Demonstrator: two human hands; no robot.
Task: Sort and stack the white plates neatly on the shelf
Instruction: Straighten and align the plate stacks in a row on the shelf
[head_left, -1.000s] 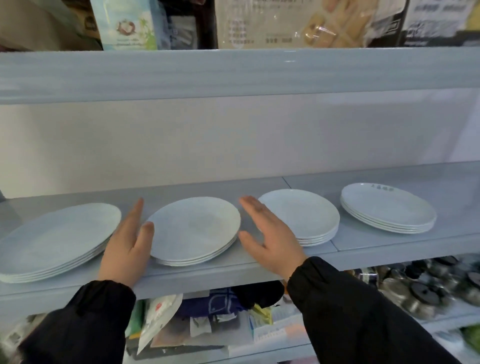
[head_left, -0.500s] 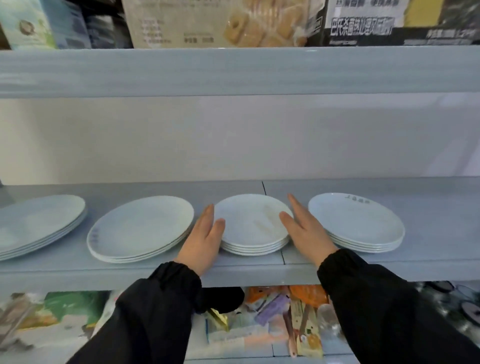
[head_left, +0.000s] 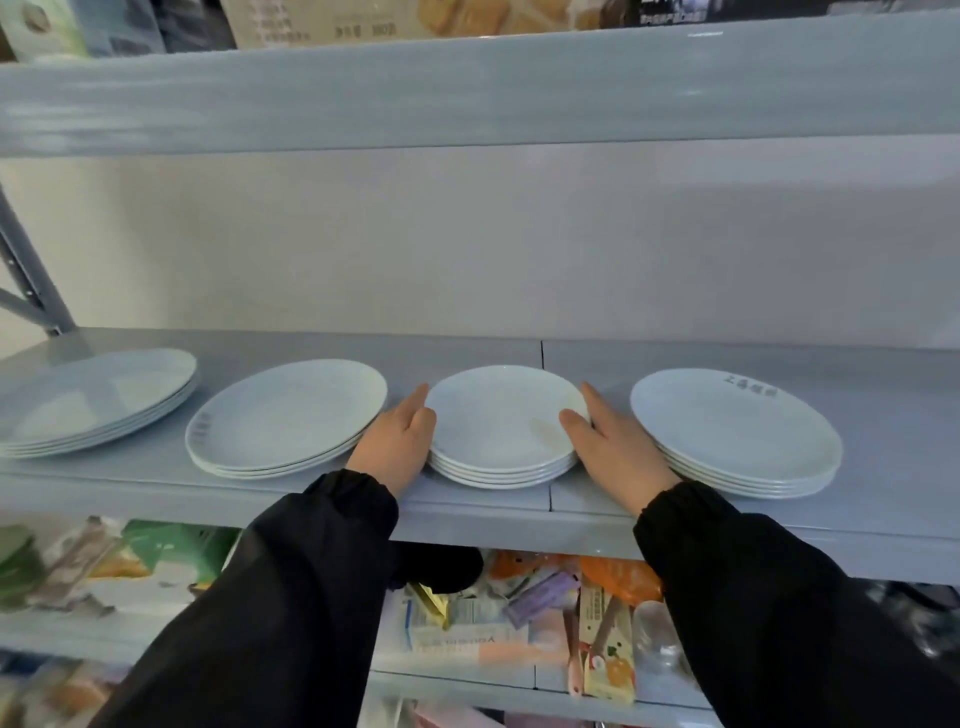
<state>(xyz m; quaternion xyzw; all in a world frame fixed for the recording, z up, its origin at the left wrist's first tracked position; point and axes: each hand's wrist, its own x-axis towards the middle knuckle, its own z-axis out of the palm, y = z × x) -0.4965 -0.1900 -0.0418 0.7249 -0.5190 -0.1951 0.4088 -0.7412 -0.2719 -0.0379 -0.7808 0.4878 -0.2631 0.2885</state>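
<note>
Left hand (head_left: 397, 449), right hand (head_left: 618, 452) closed in; plate stack (head_left: 501, 421) between straight fingers (head_left: 591, 402) (touching).

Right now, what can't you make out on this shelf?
Head view only.
The leftmost stack: cut off by the left edge.
Print on the rightmost stack: too small to read.
Side rims of the small stack: covered by the left hand and right hand.
The goods below: blurred, partly behind the sleeves.

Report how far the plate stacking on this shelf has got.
Done: four stacks stand in a row on the shelf; the far-left stack, second stack and far-right stack look even. In hand: the left hand and right hand press the sides of the small third stack. Remaining: squaring that stack; any further sorting I cannot tell.
</note>
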